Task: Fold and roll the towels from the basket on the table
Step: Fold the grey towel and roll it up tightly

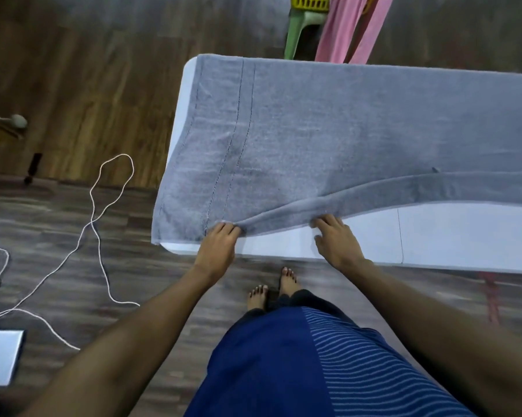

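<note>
towel (329,127): grey, stitched stripes beyond left fingers (223,231) | table (434,236): white, beside right fingers (326,222) | garment (268,371): blue, part pale-striped | cord (103,206): white | cloth (344,28): pink | basket (309,2): yellow

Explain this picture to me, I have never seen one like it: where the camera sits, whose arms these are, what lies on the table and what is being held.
There is no machine here. The one picture comes from a camera worn on a person's head, looking down, so you see that person's own arms, blue clothing and bare feet. A large grey terry towel lies spread over a white table, reaching its far edge. The left hand pinches the towel's near edge by the left corner; the right hand rests its fingertips on the same edge, which bunches into a fold between them. On the wooden floor lies a white cord. Beyond the table hangs a pink cloth beside a yellow plastic basket.
</note>
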Demonstrator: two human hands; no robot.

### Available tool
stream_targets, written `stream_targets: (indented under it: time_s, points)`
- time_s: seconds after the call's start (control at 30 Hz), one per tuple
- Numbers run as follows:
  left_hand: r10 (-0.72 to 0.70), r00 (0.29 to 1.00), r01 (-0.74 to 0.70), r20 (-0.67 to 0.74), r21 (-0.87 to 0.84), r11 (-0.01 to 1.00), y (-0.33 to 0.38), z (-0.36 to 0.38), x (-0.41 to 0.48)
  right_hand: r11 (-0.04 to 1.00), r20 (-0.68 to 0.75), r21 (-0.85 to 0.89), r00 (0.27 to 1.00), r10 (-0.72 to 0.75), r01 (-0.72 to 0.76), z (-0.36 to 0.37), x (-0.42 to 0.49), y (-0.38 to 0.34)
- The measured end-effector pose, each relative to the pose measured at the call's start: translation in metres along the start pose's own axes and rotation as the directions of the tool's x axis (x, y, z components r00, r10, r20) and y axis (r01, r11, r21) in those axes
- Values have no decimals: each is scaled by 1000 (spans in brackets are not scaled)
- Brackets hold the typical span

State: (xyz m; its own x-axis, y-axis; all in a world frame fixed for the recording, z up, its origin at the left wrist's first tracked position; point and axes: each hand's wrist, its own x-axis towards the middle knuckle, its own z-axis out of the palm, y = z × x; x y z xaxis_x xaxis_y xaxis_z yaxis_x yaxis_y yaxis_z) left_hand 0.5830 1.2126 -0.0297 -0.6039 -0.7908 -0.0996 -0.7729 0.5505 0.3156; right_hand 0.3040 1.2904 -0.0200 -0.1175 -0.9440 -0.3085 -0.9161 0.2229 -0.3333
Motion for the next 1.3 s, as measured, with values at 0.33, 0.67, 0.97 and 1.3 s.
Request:
stream_targets:
  time_s: [0.33,0.67,0.97,1.3]
  points:
    - [157,984,-149,79,-97,984,-8,2,-25,998,-99,-70,995,-16,10,0,-3,15]
    - [-2,981,-16,195,92,996,3,-2,-31,1000,-133,-20,991,-11,8,6,-23,27]
    - [-84,981,56,175,159,986,11,-2,-19,997,-124,-31,990,-71,67,16,-51,37]
    - [321,940,-325,114,17,946,134,38,6,985,-148,159,984,97,-73,34,-88,37]
